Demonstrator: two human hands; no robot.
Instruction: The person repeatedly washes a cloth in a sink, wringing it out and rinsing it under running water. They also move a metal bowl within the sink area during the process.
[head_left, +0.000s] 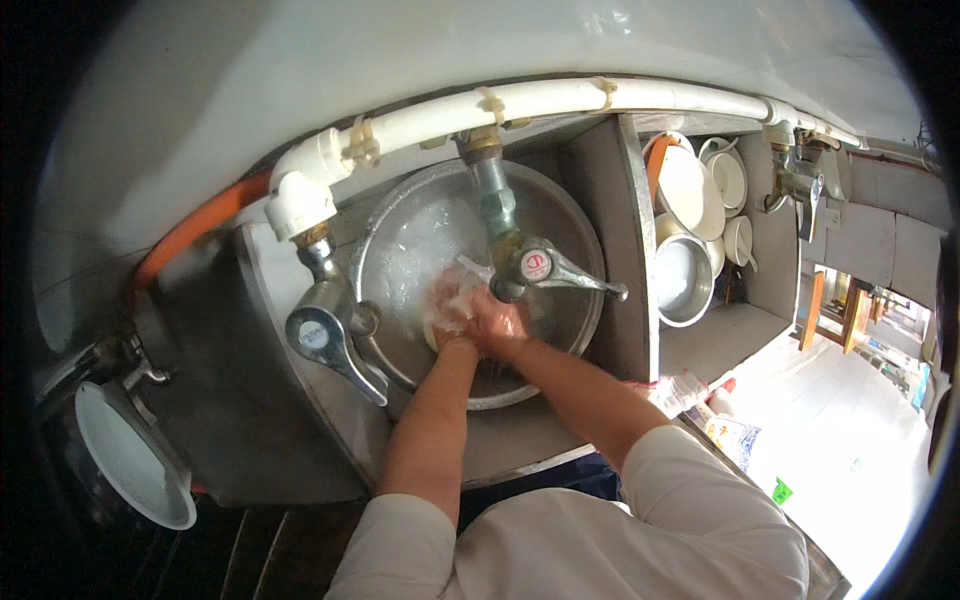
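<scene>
A large round metal basin (555, 345) sits in a sink compartment, with water in it. Both hands are together in the basin, below a metal lever tap (525, 262) from which water runs over them. My left hand (454, 307) is blurred by splashing water, and the edge of a pale round object (430, 335) shows beside it. Against it lies my right hand (501, 319), its fingers partly hidden by the tap and the water. Whether either hand grips something cannot be told. A second lever tap (326, 330) stands left of the basin.
A white pipe (555, 97) runs along the wall above the taps. Right of the divider (637, 247), bowls and a metal pot (682, 281) are stacked in another compartment. A white strainer basket (135, 457) is at the lower left. An orange hose (195, 225) curves at the left.
</scene>
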